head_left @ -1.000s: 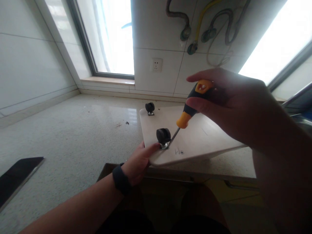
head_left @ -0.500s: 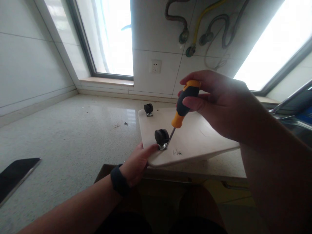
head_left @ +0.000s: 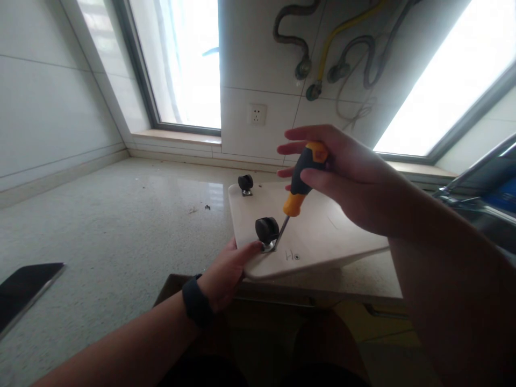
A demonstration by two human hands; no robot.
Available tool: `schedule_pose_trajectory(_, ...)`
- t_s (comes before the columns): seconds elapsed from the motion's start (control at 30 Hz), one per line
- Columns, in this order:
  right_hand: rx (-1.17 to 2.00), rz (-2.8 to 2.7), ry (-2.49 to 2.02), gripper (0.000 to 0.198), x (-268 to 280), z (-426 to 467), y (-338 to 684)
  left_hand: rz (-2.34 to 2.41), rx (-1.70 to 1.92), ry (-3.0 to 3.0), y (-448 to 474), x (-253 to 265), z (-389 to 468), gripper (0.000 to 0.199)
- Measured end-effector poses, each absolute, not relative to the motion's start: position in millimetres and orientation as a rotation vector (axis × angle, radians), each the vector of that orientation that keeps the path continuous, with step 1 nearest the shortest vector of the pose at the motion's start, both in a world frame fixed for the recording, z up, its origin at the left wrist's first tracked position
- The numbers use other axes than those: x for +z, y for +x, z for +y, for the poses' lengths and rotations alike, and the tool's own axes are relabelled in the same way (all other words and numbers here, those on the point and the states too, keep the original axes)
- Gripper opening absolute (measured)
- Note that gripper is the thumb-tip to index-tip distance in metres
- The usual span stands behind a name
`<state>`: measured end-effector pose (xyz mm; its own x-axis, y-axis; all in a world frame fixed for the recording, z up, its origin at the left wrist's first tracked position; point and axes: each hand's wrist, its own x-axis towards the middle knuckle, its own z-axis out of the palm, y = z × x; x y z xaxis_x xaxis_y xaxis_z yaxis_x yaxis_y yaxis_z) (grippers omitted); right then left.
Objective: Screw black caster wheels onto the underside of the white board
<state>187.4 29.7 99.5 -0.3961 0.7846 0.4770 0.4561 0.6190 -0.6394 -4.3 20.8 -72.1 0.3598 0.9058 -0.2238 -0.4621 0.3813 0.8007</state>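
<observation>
A white panel [head_left: 322,231] with rounded corners lies on the counter, its near edge at the counter's front. My left hand [head_left: 229,269] grips the panel's near left corner, thumb against the metal plate of a black caster wheel [head_left: 266,230]. My right hand [head_left: 342,172] has a yellow and dark grey screwdriver [head_left: 302,174] between thumb and fingers, several fingertips stretched out past the handle. The tilted shaft runs down to the plate's right side; I cannot make out a screw under its tip. A second black caster [head_left: 245,183] stands at the panel's far left corner.
On the speckled counter [head_left: 121,231] lie small dark bits [head_left: 207,207] and a black flat object [head_left: 28,290] at left. A metal faucet [head_left: 475,172] is at right. Hoses [head_left: 294,40] and a socket [head_left: 257,114] are on the back wall.
My right hand's fingers have opened out around the screwdriver handle, and the handle has turned a little. The tip stays at the caster plate. My left hand keeps its hold.
</observation>
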Motion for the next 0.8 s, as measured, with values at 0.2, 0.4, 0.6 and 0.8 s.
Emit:
schedule_pose_trajectory(0.2, 0.539, -2.136, -1.017, 0.045, 111, 28, 200, 0.750, 0.988, 0.679, -3, -67, 18, 0.056)
schedule_pose_trajectory(0.4, 0.231, -1.887, -1.235, 0.039, 106, 35, 189, 0.755, 0.976, 0.688, -4, -69, 19, 0.054)
schedule_pose_trajectory(0.6, -0.073, -1.778, -1.322, 0.042, 96, 35, 185, 0.767, 0.975, 0.699, -5, -70, 19, 0.059)
schedule_pose_trajectory(0.8, 0.614, -2.007, -0.965, 0.039, 97, 30, 192, 0.729, 0.965, 0.702, -7, -74, 21, 0.063)
